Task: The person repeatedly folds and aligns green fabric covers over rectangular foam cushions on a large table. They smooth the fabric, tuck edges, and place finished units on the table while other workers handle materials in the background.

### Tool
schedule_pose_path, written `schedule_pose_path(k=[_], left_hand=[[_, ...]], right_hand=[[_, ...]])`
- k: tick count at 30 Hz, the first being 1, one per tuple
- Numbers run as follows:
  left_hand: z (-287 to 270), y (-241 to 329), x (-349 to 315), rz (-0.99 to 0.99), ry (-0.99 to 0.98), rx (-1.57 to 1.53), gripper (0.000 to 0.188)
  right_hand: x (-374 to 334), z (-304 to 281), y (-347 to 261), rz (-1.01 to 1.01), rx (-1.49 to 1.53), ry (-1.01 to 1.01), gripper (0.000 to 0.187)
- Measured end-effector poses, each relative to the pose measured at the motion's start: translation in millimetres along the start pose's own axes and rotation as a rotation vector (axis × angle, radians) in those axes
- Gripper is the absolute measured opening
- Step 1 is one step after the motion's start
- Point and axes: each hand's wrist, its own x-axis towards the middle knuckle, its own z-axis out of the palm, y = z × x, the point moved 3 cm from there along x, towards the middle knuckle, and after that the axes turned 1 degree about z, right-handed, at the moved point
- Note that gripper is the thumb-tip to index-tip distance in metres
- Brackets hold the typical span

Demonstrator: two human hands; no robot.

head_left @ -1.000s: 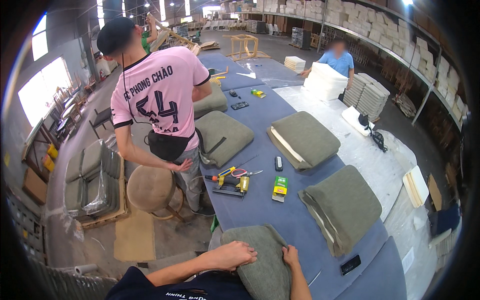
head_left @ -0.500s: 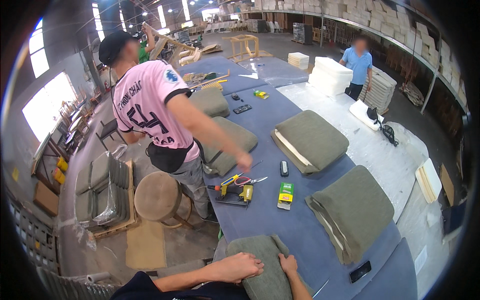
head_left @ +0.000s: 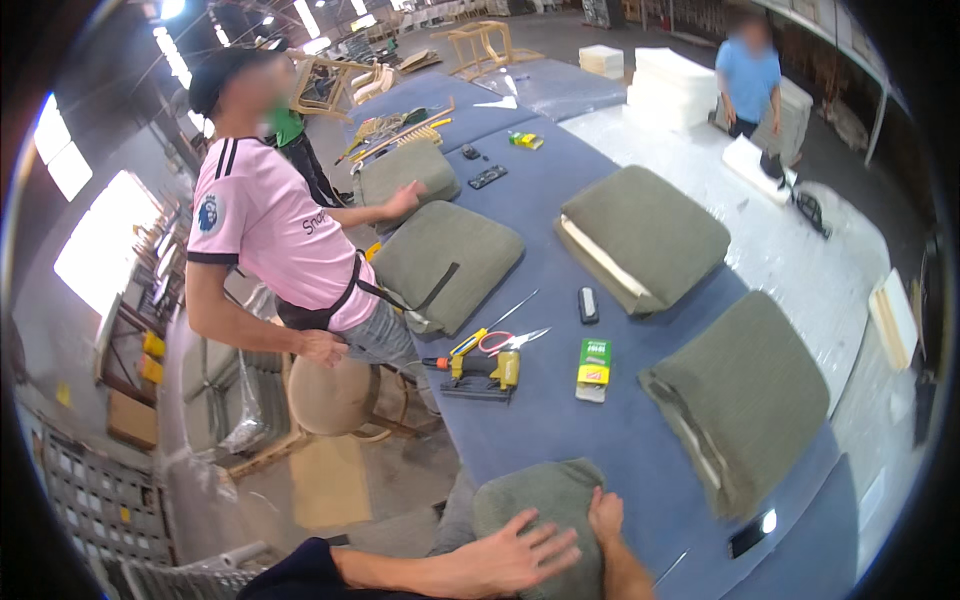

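A grey-green fabric seat cushion lies at the near edge of the blue table, right in front of me. My left hand is over its top, fingers spread and holding nothing. Along the cushion's right edge my right hand is closed, gripping the fabric side. The cushion's underside and near part are hidden by my arms. Further up the table are a yellow-and-black staple gun, red-handled scissors, a yellow-handled screwdriver and a green-and-yellow box.
Two cushions with pale foam showing, one far and one near, lie to the right, beside a phone. A co-worker in a pink shirt stands at the left by more cushions and a round stool.
My left hand has gone from a closed grip on the cushion to spread fingers. My right hand stays at its edge. The pink-shirted co-worker has turned and drawn an arm back from the tools.
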Motion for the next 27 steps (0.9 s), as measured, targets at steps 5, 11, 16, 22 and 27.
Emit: schedule_pose_path(k=[5, 11, 16, 22, 27], left_hand=[[33.0, 13.7, -23.4, 0.418, 0.183, -0.320, 0.051], [54.9, 17.3, -49.8, 0.487, 0.396, -0.322, 0.042], [61.6, 34.6, -64.9, 0.352, 0.384, -0.373, 0.043], [55.5, 53.2, -67.3, 0.201, 0.207, -0.303, 0.052], [53.2, 64.7, -67.1, 0.125, 0.120, -0.271, 0.048]], right_hand=[[-1.3, -0.2, -5.8, -0.058, -0.006, 0.045, 0.061], [-3.4, 1.4, -3.9, -0.063, 0.023, 0.102, 0.062], [-10.0, 4.8, -3.8, -0.065, 0.004, 0.111, 0.062], [-10.1, 5.8, 2.9, -0.097, 0.032, 0.132, 0.064], [-23.6, -0.9, -7.7, -0.082, 0.009, 0.120, 0.064]])
